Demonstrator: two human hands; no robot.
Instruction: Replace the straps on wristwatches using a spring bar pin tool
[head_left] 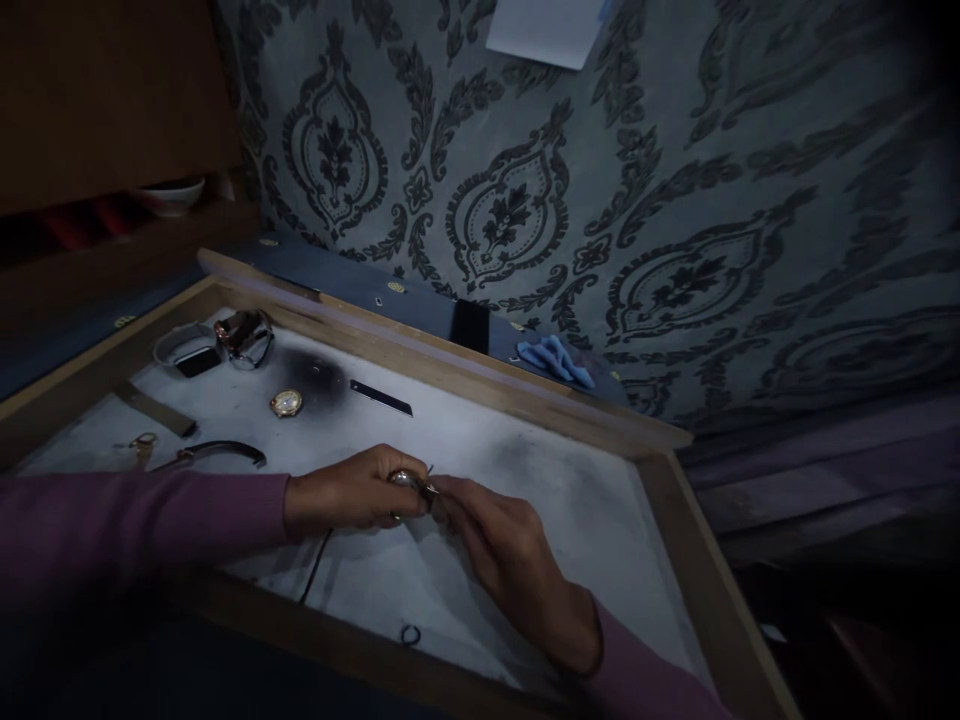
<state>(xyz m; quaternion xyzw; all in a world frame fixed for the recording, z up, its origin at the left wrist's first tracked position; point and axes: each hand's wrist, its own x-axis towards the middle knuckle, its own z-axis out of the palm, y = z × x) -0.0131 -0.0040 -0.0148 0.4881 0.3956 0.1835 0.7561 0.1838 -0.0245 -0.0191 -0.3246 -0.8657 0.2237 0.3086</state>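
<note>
In my left hand (349, 492) is a small gold-rimmed wristwatch (403, 480), gripped between thumb and fingers above the white-lined tray. My right hand (510, 535) meets it from the other side, its fingertips pinched together at the watch's edge. A small thin piece shows between the two hands, too dim to name. Behind them on the white lining lies a dark flat blade (381, 397). Farther left rests a gold watch case (286, 403) without a strap. Near my left forearm are a dark curved strap (221, 450) and a gold clasp (142, 445).
A wooden rim (450, 355) surrounds the tray. At its far left corner lie a smartwatch (196, 358), more watches (246, 338) and a brown strap (156, 410). A dark ring (410, 635) sits near the front. Beyond the rim are a blue cloth (556, 358) and a black rectangle (470, 325).
</note>
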